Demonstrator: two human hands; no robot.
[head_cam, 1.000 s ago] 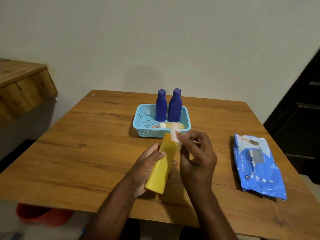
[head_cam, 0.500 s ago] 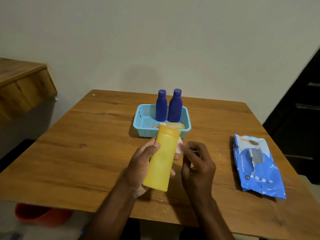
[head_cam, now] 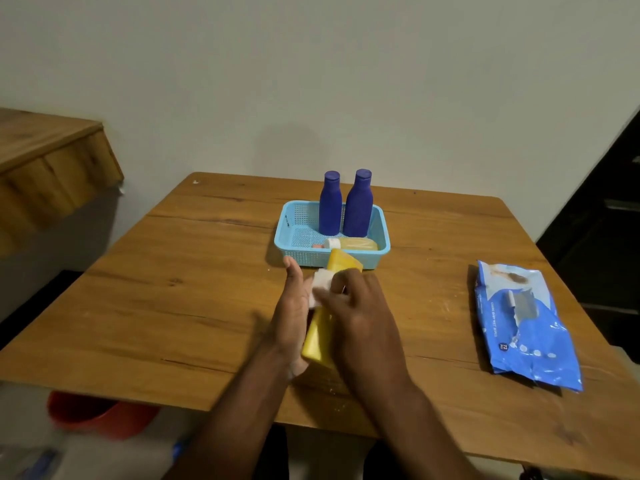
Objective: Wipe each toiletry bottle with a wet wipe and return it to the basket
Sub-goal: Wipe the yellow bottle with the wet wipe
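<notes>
Wiping step in hand. Left hand [head_cam: 292,306] cradled the yellow bottle [head_cam: 320,336] above the bench [head_cam: 173,306], short of the basket [head_cam: 287,242]; right hand [head_cam: 360,313] pressed the wet wipe [head_cam: 320,287] on it. Next, probably: finish strokes, then return it to the basket.
</notes>
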